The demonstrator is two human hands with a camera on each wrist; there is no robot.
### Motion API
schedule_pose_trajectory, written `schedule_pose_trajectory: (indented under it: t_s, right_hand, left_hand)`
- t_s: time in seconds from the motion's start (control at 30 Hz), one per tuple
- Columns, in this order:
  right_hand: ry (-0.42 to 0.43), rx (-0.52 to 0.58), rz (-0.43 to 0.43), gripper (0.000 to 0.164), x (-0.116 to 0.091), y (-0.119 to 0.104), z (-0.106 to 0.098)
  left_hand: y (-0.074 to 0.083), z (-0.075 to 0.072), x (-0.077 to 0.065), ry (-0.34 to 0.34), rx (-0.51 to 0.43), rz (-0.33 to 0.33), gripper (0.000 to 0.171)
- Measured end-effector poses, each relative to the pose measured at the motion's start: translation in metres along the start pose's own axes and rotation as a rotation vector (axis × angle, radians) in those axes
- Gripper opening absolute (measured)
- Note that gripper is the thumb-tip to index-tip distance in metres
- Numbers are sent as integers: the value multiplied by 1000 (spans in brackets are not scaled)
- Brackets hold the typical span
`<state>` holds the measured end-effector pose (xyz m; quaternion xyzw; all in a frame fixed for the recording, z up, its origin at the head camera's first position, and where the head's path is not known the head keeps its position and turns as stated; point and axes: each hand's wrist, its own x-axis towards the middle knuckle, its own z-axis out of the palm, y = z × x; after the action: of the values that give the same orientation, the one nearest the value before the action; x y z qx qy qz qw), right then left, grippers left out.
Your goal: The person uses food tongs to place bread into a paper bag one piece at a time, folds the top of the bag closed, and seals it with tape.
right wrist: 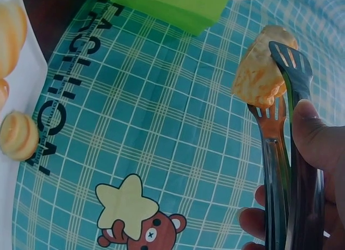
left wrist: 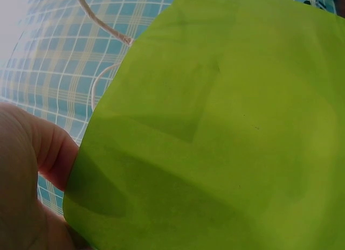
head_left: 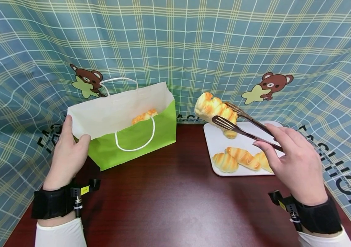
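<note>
Hanging between the slotted ends of long dark brown tongs [head_left: 246, 134], a plump, ridged golden bread roll [head_left: 212, 107] appears over the far left corner of a white rectangular tray [head_left: 217, 143], its long axis slanting from far left to near right. The right hand [head_left: 299, 161] grips the tongs and is the nearer one; the roll lies ahead of it and to its left. The relation that counts, I judge, is sideways — the white-handled lime-green paper bag [head_left: 132, 140] stands left of the roll, mouth spread, right end nearest. The left hand [head_left: 68, 156] grips the rim at the bag's left end, well apart from the roll. Another golden roll [head_left: 144, 117] shows inside the bag; striped rolls [head_left: 243, 158] lie on the tray. Bag and tray rest on a dark red-brown bench [head_left: 163, 199] — blue plaid cloth [head_left: 181, 51] behind.
</note>
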<state>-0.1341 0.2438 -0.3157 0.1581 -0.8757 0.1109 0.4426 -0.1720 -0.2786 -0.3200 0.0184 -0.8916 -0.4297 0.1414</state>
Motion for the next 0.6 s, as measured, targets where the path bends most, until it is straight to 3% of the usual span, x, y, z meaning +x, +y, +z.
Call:
schedule_pose_trajectory:
  t_s: [0.37,0.6]
  right_hand:
    - [20,39,25,56,6,-5,7]
    - [54,64,-10,54,16,-13,8]
  left_hand:
    - [1,1,1,3,1,-7,72]
    - [0,0,1,5,6,-14,73]
